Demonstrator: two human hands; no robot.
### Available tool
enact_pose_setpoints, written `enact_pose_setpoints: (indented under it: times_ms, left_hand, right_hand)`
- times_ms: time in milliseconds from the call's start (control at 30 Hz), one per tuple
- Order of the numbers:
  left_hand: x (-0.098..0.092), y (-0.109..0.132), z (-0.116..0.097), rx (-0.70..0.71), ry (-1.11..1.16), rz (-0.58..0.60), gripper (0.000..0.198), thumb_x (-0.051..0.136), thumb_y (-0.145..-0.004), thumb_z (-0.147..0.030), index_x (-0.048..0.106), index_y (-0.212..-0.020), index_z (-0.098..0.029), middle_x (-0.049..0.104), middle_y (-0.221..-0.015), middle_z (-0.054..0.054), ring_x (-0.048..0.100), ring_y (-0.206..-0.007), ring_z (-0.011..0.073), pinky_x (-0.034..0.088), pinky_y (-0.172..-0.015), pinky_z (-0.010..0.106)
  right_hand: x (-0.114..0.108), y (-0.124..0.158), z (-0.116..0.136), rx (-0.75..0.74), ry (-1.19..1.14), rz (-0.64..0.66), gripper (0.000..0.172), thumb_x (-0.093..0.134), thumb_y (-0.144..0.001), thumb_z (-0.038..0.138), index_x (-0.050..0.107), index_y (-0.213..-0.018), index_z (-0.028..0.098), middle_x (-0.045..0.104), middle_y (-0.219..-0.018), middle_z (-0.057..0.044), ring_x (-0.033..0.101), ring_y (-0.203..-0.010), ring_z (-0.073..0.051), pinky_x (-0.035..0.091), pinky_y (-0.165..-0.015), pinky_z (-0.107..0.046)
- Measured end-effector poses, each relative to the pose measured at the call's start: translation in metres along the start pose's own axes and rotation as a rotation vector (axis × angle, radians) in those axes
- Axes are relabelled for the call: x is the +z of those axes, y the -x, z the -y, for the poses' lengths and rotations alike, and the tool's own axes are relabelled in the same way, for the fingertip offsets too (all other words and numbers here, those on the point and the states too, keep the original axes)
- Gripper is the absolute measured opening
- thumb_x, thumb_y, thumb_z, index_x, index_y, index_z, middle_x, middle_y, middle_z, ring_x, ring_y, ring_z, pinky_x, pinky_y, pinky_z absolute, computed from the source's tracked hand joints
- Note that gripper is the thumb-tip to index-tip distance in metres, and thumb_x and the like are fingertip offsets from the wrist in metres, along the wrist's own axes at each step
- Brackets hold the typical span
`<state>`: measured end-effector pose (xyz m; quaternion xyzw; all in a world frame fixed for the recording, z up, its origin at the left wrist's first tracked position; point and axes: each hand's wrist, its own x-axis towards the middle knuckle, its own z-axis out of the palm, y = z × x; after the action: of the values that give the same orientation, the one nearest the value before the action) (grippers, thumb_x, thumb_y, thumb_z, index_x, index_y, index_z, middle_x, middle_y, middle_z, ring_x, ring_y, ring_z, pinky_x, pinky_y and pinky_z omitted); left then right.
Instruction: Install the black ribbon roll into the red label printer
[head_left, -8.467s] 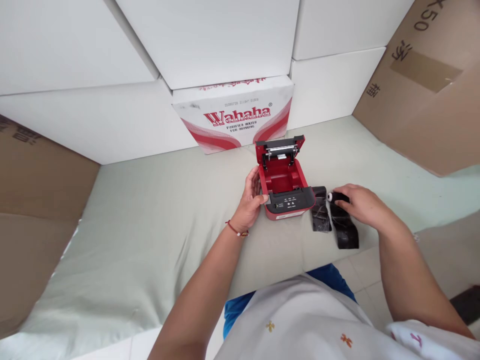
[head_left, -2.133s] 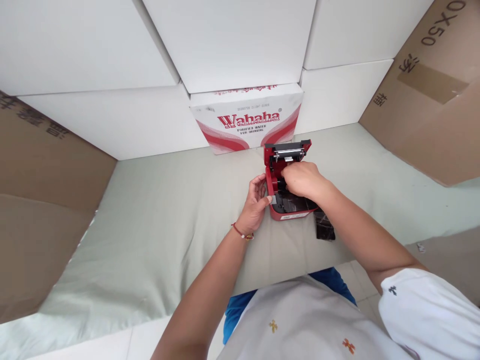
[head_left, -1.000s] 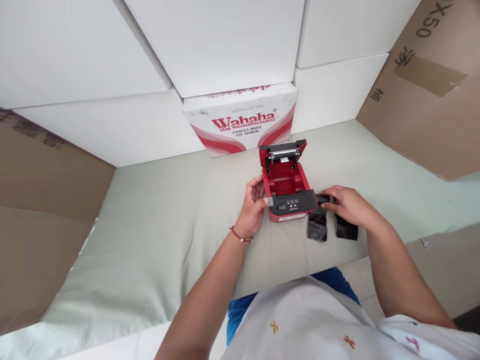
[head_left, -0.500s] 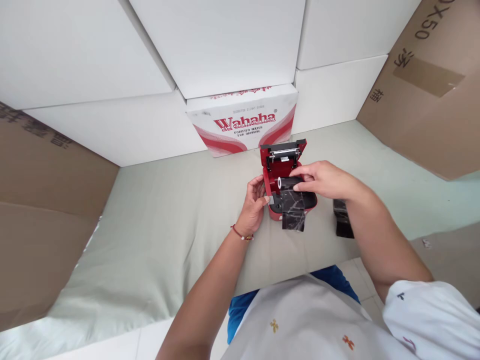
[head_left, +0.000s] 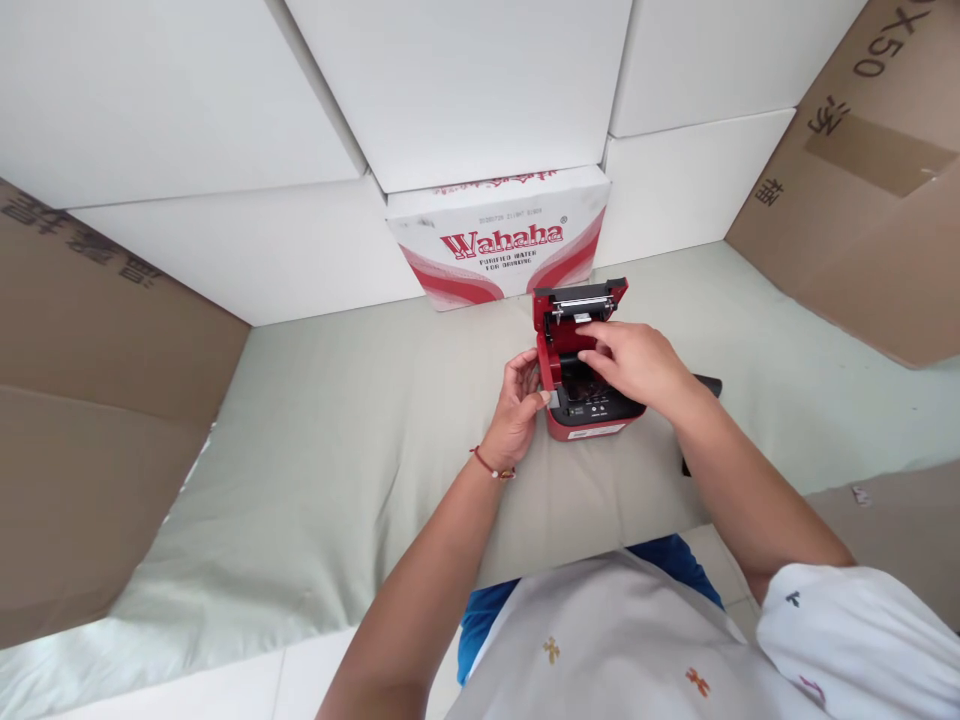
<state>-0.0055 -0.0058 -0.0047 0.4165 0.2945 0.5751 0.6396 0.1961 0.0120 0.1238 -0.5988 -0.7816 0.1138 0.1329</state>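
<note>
A red and black label printer (head_left: 596, 432) stands on the cloth with its lid (head_left: 581, 297) raised. My left hand (head_left: 517, 410) is closed on the printer's left side, thumb on the front corner and fingers along the wall. Inside the compartment lies a black roll (head_left: 571, 363), partly hidden by my right hand (head_left: 637, 365). That hand hovers over the opening with thumb and index finger apart. The thumb is close to the roll; whether it touches cannot be made out. Behind my right forearm, a black object (head_left: 709, 385) shows only in part.
A white and red water carton (head_left: 502, 250) stands behind the printer, against stacked white boxes (head_left: 465, 90). Brown cardboard boxes stand at the left (head_left: 97, 420) and right (head_left: 877, 220). A pale green cloth (head_left: 322, 440) covers the surface, whose front edge is near my body.
The black roll has gone down into the printer's compartment. Its loose strip no longer hangs over the front. My right thumb and index finger have spread apart; my left hand keeps its hold.
</note>
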Motion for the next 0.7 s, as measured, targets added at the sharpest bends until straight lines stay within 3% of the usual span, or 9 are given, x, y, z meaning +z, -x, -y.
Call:
enact_pose_setpoints:
  times_ms: [167, 300, 400, 500, 567, 600, 700]
  left_hand:
    - [0.001, 0.000, -0.002, 0.003, -0.039, 0.002, 0.070, 0.092, -0.076, -0.045, 0.058, -0.136, -0.031, 0.058, -0.159, 0.007, 0.051, -0.154, 0.0290, 0.041, -0.130, 0.048]
    - [0.003, 0.005, -0.006, 0.054, -0.183, -0.054, 0.058, 0.084, -0.086, -0.046, 0.058, -0.135, -0.030, 0.059, -0.156, 0.009, 0.053, -0.153, 0.0289, 0.044, -0.128, 0.048]
    - [0.011, 0.018, -0.016, 0.252, -0.489, -0.179, 0.040, 0.073, -0.095, -0.033, 0.060, -0.133, -0.029, 0.058, -0.154, 0.011, 0.054, -0.150, 0.0274, 0.050, -0.121, 0.048]
    - [0.029, 0.037, -0.030, 0.641, -0.953, -0.272, 0.035, 0.064, -0.096, -0.014, 0.066, -0.129, -0.026, 0.063, -0.138, 0.010, 0.062, -0.134, 0.0255, 0.051, -0.116, 0.047]
    - [0.045, 0.050, -0.037, 0.868, -1.162, -0.188, 0.035, 0.059, -0.096, -0.005, 0.071, -0.122, -0.026, 0.068, -0.118, 0.007, 0.065, -0.113, 0.0224, 0.053, -0.101, 0.040]
    - [0.053, 0.055, -0.039, 0.914, -1.251, -0.122, 0.037, 0.059, -0.096, -0.004, 0.072, -0.122, -0.026, 0.070, -0.110, 0.006, 0.065, -0.101, 0.0206, 0.051, -0.093, 0.037]
    - [0.073, 0.065, -0.039, 0.912, -1.505, -0.027, 0.031, 0.063, -0.098, -0.013, 0.074, -0.127, -0.021, 0.067, -0.081, 0.003, 0.056, -0.075, 0.0203, 0.038, -0.070, 0.037]
  right_hand:
    - [0.000, 0.058, -0.018, -0.344, -0.209, -0.228, 0.026, 0.060, -0.110, 0.026, 0.083, -0.121, 0.023, 0.084, -0.115, -0.009, 0.074, -0.103, -0.026, 0.061, -0.091, -0.043]
    - [0.011, 0.091, -0.027, -0.426, -0.181, -0.299, 0.027, 0.063, -0.109, 0.020, 0.082, -0.129, 0.023, 0.083, -0.130, -0.010, 0.071, -0.119, -0.030, 0.063, -0.101, -0.050]
    - [0.019, 0.099, -0.030, -0.405, -0.145, -0.371, 0.025, 0.067, -0.107, 0.021, 0.083, -0.127, 0.024, 0.081, -0.137, -0.010, 0.068, -0.130, -0.032, 0.063, -0.107, -0.053]
    - [0.023, 0.100, -0.032, -0.401, -0.123, -0.401, 0.024, 0.068, -0.107, 0.021, 0.084, -0.125, 0.024, 0.081, -0.137, -0.010, 0.067, -0.132, -0.033, 0.064, -0.108, -0.054]
    - [0.023, 0.100, -0.033, -0.410, -0.115, -0.402, 0.025, 0.067, -0.108, 0.022, 0.084, -0.126, 0.022, 0.081, -0.136, -0.011, 0.066, -0.133, -0.033, 0.064, -0.108, -0.054]
    - [0.024, 0.100, -0.034, -0.413, -0.114, -0.400, 0.025, 0.067, -0.108, 0.022, 0.084, -0.126, 0.021, 0.080, -0.137, -0.012, 0.065, -0.134, -0.033, 0.064, -0.109, -0.054]
    - [0.024, 0.100, -0.037, -0.410, -0.134, -0.390, 0.026, 0.065, -0.109, 0.023, 0.084, -0.127, 0.023, 0.079, -0.140, -0.012, 0.064, -0.135, -0.032, 0.062, -0.111, -0.054]
